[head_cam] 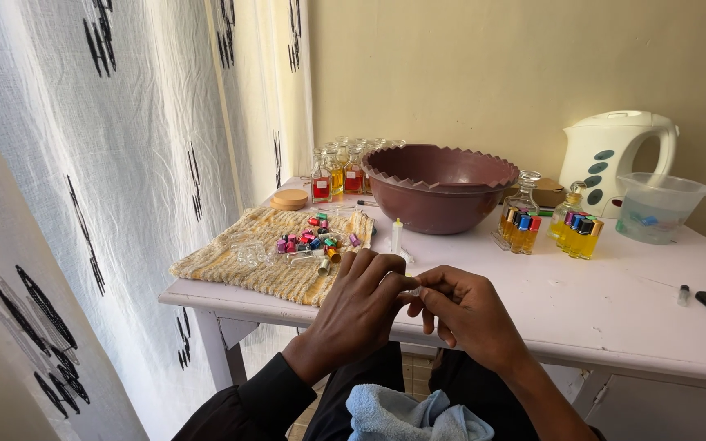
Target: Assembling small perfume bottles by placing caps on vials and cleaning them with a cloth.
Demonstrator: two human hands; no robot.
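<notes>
I saw the left hand (pixel 361 306) and right hand (pixel 463 314) meeting at the near edge of the table (pixel 614 302), the fingers (pixel 402 282) of both pinched shut around a small clear vial (pixel 413 291) held between the two hands. Just beyond the left fingers lay a yellow knitted cloth (pixel 230 265) scattered with small coloured caps (pixel 312 241); farther beyond stood a maroon bowl (pixel 439 188). Beyond the right fingers stood filled amber bottles (pixel 578 237), a white kettle (pixel 614 151) and a clear jug (pixel 659 208).
</notes>
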